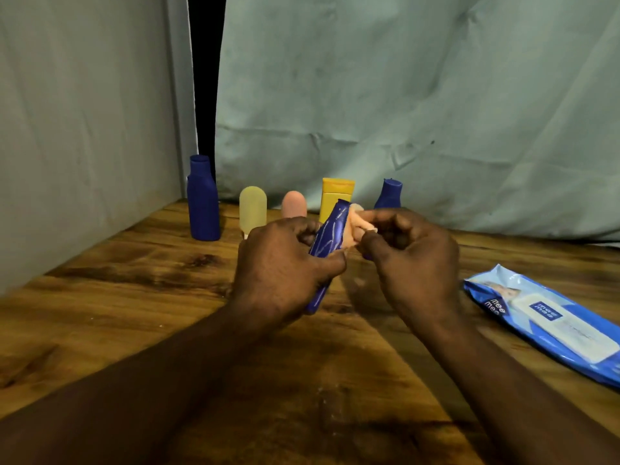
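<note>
Centre of frame: left hand (pixel 285 266) grips the blue bottle (pixel 327 236) tilted above the table (pixel 134 297), right hand (pixel 409 260) pinches a pale wipe (pixel 357 226) against its upper side; wiping judged mid-way, with the lower body inside the left palm probably not yet done.

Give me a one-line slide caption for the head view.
The left hand grips a tilted blue bottle while the right hand pinches a crumpled wipe against it.

Blue tube (pixel 327 236), perhaps pale-streaked; peach cloth (pixel 356 225)
</note>
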